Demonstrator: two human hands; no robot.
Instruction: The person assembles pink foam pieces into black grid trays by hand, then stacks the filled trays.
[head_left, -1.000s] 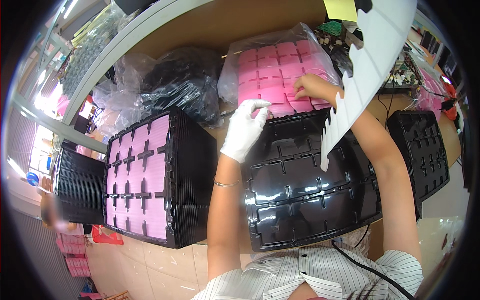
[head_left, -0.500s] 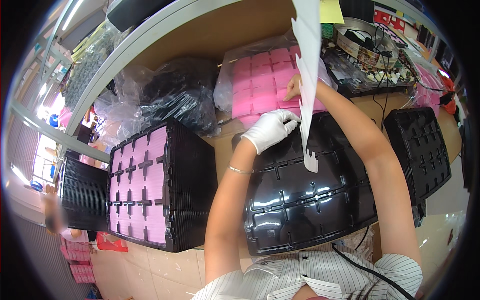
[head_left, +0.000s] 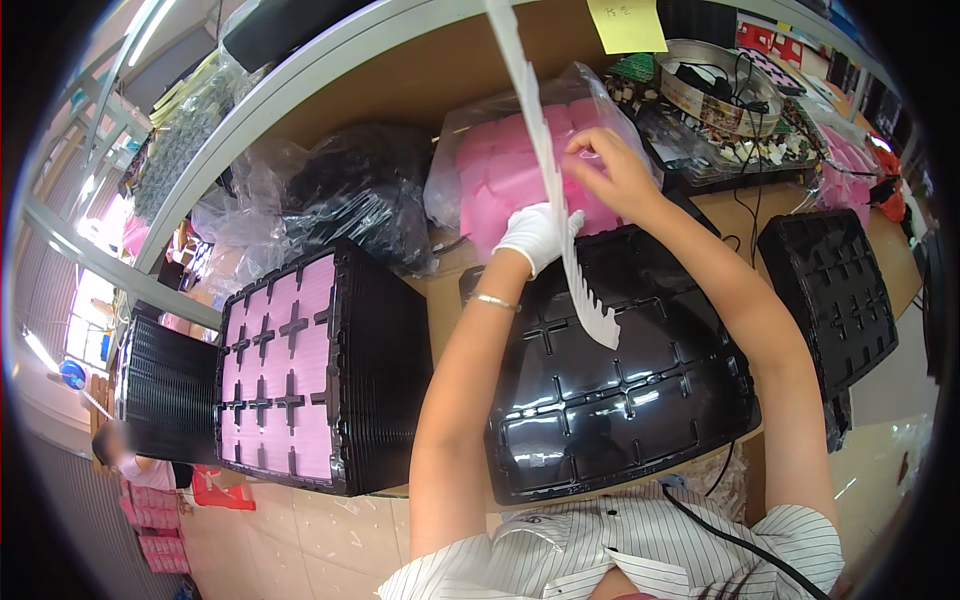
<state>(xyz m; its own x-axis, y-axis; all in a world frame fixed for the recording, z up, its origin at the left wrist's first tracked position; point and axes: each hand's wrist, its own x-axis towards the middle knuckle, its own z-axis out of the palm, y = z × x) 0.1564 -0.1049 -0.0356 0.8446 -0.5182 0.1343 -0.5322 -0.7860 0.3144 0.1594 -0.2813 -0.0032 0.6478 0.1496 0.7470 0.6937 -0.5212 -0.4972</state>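
Observation:
My left hand (head_left: 535,234), in a white glove, grips a long white notched strip (head_left: 548,170) near its middle. My bare right hand (head_left: 612,172) pinches the same strip just above and to the right. The strip stands nearly upright, running from the top of the view down to its toothed end over a black moulded tray (head_left: 600,390) in front of me. Behind both hands lies a clear bag of pink foam squares (head_left: 500,180).
A stack of black trays topped with pink pads (head_left: 285,370) stands at my left, with another black stack (head_left: 165,385) beyond it. More black trays (head_left: 830,290) sit at right. Bagged black parts (head_left: 350,190) lie at the back. A cluttered shelf with cables (head_left: 740,90) runs top right.
The white strip has swung from leaning right to nearly upright and moved left. Both hands have come together on it, above the far edge of the black tray.

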